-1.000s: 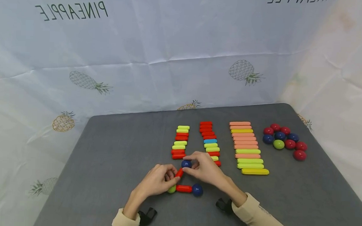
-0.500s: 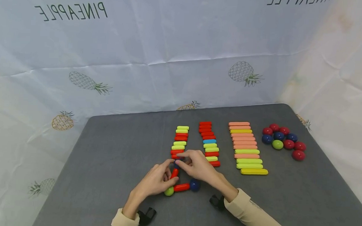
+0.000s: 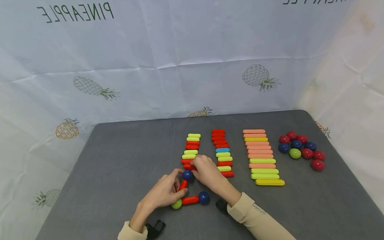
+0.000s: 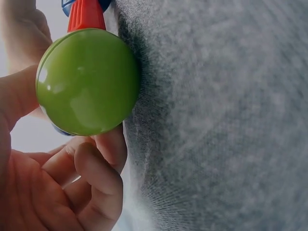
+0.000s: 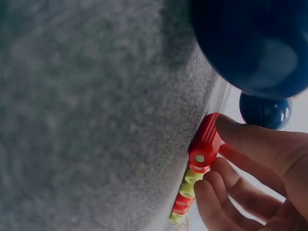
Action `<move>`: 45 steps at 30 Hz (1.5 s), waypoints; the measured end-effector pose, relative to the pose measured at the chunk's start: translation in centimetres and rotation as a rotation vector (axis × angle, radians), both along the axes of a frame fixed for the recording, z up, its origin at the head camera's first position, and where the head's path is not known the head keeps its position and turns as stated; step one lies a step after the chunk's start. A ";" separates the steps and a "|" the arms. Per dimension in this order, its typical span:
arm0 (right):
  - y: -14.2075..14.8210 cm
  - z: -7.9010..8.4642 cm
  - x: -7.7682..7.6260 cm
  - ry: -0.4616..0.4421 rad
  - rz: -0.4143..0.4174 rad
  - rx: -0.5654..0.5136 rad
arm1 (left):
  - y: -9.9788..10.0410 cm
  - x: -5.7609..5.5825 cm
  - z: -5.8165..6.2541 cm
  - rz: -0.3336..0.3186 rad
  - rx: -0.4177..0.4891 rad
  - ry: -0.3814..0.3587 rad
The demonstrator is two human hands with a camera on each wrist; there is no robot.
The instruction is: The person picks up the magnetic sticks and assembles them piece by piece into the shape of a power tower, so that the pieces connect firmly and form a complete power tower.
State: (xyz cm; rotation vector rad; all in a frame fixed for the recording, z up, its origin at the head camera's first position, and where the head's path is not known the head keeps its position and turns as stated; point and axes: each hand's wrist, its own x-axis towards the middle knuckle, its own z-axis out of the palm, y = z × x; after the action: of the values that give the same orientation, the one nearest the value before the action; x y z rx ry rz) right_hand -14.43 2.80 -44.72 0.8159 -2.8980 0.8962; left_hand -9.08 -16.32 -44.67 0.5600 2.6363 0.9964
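Note:
My left hand (image 3: 162, 192) grips a ball-and-stick piece lying on the dark table, its index fingertip at a blue ball (image 3: 188, 175) and its thumb near the green ball (image 3: 176, 204). Between these balls runs a red magnetic stick (image 3: 183, 185), partly covered by the fingers. A second red stick (image 3: 190, 200) joins the green ball to another blue ball (image 3: 203, 198). Just beyond, my right hand (image 3: 209, 173) pinches a loose red magnetic stick (image 5: 206, 137) at the near end of the left row. The right wrist view shows a metal dot on its end.
Short red and lime sticks stand in a left row (image 3: 191, 152) and a middle row (image 3: 223, 159), the latter with one blue stick. Longer sticks (image 3: 260, 151) lie further right. Dark red, blue and green balls (image 3: 295, 153) cluster at far right. A patterned cloth (image 3: 167, 91) hangs behind.
My right hand has let go of the blue ball, now on the red stick's far end, and moved up to the loose stick. The ball-and-stick piece has shifted slightly left.

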 end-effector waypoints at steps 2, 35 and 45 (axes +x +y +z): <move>0.0 0.1 0.0 0.003 -0.020 0.016 | 0.0 0.0 0.1 0.002 0.003 -0.005; 3.4 1.1 2.7 -0.427 0.117 -0.231 | 0.0 0.0 0.1 0.003 0.013 -0.016; 2.8 0.9 2.2 -0.416 0.138 -0.207 | -0.4 0.0 0.4 0.001 0.010 -0.038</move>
State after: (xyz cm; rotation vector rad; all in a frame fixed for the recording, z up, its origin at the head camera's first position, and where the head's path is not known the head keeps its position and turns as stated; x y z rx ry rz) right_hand -12.18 5.64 -43.81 0.9156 -3.0287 1.5168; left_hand -9.08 -16.67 -44.24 0.5366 2.5999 1.0114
